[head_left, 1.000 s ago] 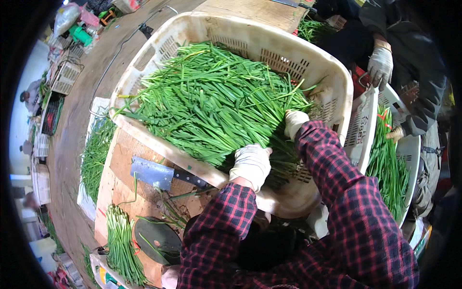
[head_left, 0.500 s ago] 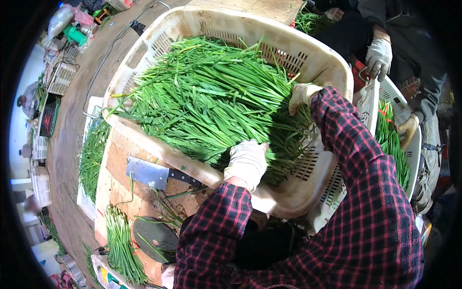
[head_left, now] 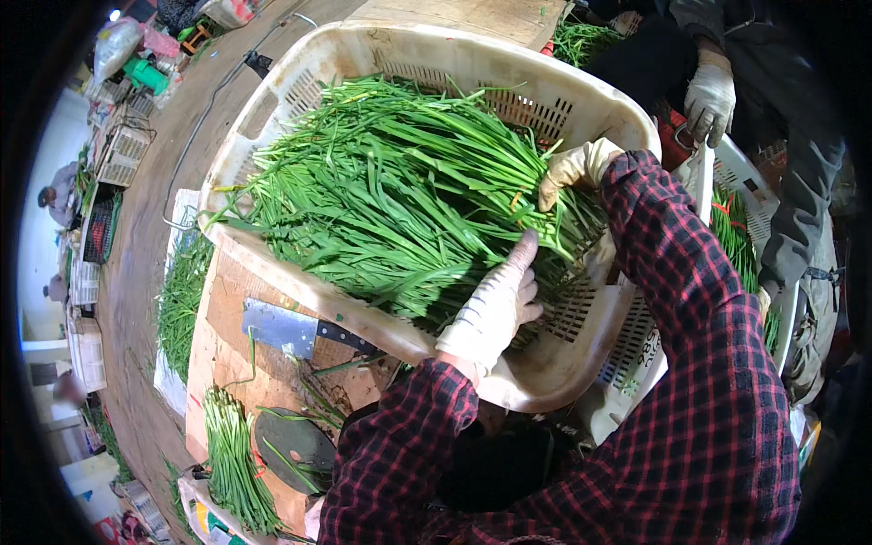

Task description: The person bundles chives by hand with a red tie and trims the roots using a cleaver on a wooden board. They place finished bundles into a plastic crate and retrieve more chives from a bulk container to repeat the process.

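Note:
Long green garlic chives [head_left: 391,200] lie heaped in a large off-white plastic basket [head_left: 436,36] with slotted walls. My right hand [head_left: 581,170], in a pale glove, curls its fingers around the stem ends at the heap's right side. Something small and orange shows among the stems just beneath those fingers. My left hand [head_left: 490,309], also gloved, lies over the heap's lower right edge. Its one long finger stretches toward the stems and the others are partly bent, with nothing visibly gripped between them.
A cleaver [head_left: 282,327] rests on a wooden board [head_left: 218,300] left of the basket. Near it lies a tied bunch of chives [head_left: 238,463] beside a dark oval piece [head_left: 295,450]. A co-worker's gloved hand [head_left: 710,102] is at another white basket [head_left: 627,391] on the right.
My left hand has moved right and slightly up, stretching out a finger. My right hand has turned and curled over the stem ends, which now show more. The co-worker's lower hand has moved down.

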The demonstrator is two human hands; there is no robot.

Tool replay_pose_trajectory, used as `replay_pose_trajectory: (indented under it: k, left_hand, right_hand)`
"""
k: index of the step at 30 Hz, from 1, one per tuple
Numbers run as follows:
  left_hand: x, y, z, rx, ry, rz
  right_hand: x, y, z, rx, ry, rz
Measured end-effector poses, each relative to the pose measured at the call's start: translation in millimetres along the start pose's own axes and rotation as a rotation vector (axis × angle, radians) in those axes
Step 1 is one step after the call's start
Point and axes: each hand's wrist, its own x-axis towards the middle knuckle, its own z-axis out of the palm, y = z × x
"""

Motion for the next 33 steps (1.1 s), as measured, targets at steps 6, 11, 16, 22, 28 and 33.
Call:
replay_pose_trajectory:
  k: [6, 11, 16, 22, 28, 33]
  left_hand:
    - [3.4, 3.6, -6.6, -0.149, 0.176, 0.170]
    - [-13.4, -9.7, 24.1, -0.344, -0.006, 0.159]
    - [-16.1, -31.6, 12.1, -0.483, -0.193, 0.192]
    - [-57.6, -45.7, 31.3, -0.674, -0.312, 0.080]
    - [-144.7, -73.6, 43.6, -0.320, -0.378, 0.133]
    - [-237.5, -78.7, 13.9, -0.359, -0.530, 0.271]
  right_hand:
    - [-51.5, -26.1, 57.7, -0.410, 0.210, -0.426]
    - [-89.0, 12.9, 140.0, -0.368, 0.714, -0.691]
    - [-133.3, 19.6, 183.3, -0.277, 0.633, -0.746]
    - [-178.4, 31.4, 189.9, -0.013, 0.604, -0.851]
    - [-205.5, 93.4, 217.5, 0.358, 0.817, -0.831]
    - [-197.4, 98.1, 300.6, 0.848, -0.139, -0.883]
